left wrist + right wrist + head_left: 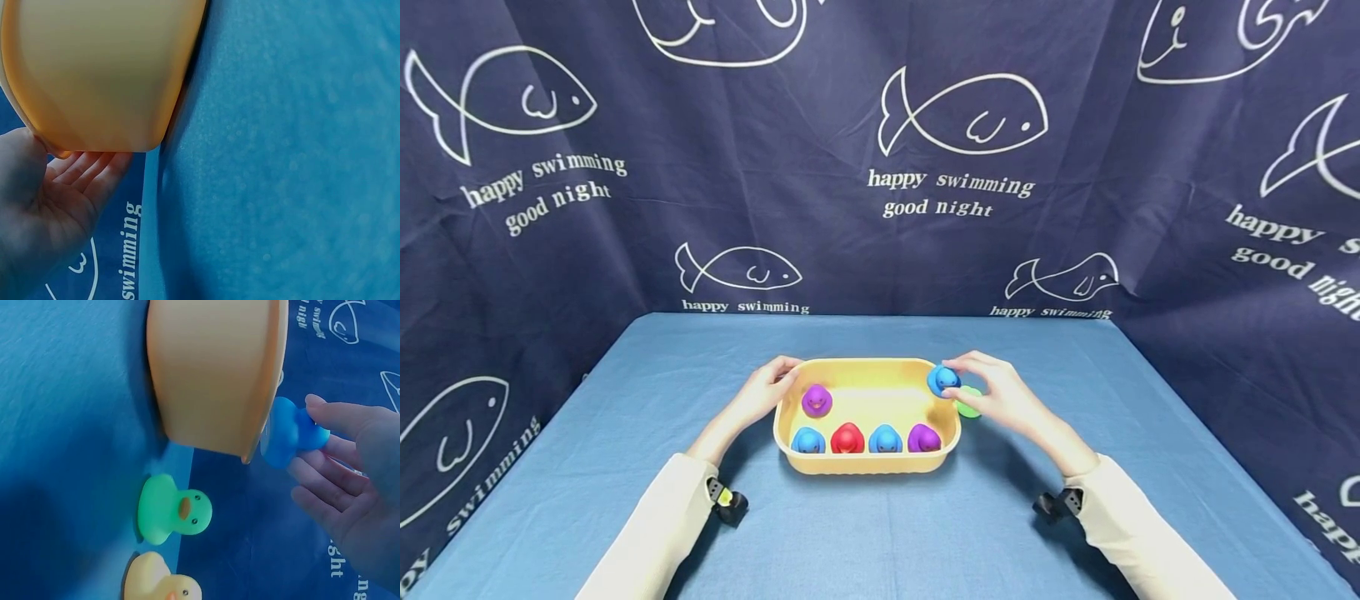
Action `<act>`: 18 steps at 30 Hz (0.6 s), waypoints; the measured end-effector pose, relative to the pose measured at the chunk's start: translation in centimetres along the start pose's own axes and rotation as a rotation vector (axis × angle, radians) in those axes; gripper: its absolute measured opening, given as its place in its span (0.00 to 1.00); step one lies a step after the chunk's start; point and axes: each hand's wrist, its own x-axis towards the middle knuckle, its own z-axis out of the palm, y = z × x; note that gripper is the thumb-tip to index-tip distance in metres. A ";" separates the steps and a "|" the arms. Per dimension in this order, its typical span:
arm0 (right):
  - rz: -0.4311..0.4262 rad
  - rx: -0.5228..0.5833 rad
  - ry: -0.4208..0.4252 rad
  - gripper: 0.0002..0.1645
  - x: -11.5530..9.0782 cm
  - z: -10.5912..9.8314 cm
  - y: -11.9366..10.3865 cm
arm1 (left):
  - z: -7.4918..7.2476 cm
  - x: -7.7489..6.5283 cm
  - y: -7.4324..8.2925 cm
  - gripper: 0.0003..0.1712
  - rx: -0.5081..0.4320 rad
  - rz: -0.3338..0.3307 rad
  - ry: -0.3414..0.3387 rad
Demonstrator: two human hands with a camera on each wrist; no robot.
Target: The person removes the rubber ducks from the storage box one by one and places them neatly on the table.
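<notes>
Pinching a blue duck (pixel 942 382) between thumb and fingers, the right hand (pixel 996 390) holds it over the far right corner of a yellow tub (pixel 861 464). The left hand (pixel 766 388) grips the tub's left end, thumb at the rim. Five other ducks (pixel 847 439) sit inside; a green duck (pixel 161 509) and a yellow duck (pixel 145 578) stand outside.

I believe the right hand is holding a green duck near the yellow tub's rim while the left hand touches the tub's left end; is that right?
Not quite: the duck in the right hand is blue, not green, as the right wrist view shows; the rest holds.
</notes>
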 end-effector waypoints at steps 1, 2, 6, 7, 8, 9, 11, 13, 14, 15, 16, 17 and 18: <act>0.003 0.005 -0.001 0.24 -0.1 0.0 0.1 | 0.0 0.0 0.0 0.16 0.003 0.003 0.000; 0.009 0.009 -0.004 0.23 -0.2 -0.1 0.2 | 0.0 0.0 0.0 0.16 0.004 0.005 0.001; 0.023 0.033 -0.003 0.23 -0.6 -0.2 0.6 | -0.1 -0.1 0.0 0.16 0.005 0.005 0.001; 0.022 0.025 0.001 0.23 -0.6 -0.2 0.7 | -0.1 -0.1 0.0 0.16 0.004 0.003 -0.001; 0.024 0.019 0.004 0.23 -0.7 -0.2 0.8 | -0.1 -0.1 0.0 0.16 0.005 0.000 -0.001; 0.021 0.011 0.009 0.23 -0.7 -0.3 0.9 | -0.1 -0.1 0.0 0.16 0.005 -0.003 -0.002; 0.022 -0.008 0.017 0.23 -0.8 -0.4 1.0 | -0.1 0.0 0.0 0.16 0.006 -0.007 -0.003; 0.027 -0.026 0.018 0.24 -0.9 -0.5 1.2 | -0.1 0.0 0.0 0.16 0.004 -0.010 -0.004; 0.035 -0.027 0.016 0.24 -0.9 -0.5 1.3 | -0.1 0.0 0.0 0.16 0.003 -0.010 -0.004; 0.042 -0.030 0.013 0.24 -1.0 -0.6 1.4 | -0.1 0.0 0.1 0.16 0.003 -0.009 -0.005; 0.050 -0.034 0.011 0.24 -1.1 -0.7 1.5 | -0.1 -0.1 0.1 0.16 0.002 -0.009 -0.006; 0.057 -0.034 0.009 0.24 -1.2 -0.8 1.5 | -0.1 -0.1 0.1 0.16 0.002 -0.008 -0.005; 0.060 -0.038 0.009 0.24 -1.2 -0.8 1.7 | -0.1 -0.1 0.1 0.16 0.000 -0.007 -0.005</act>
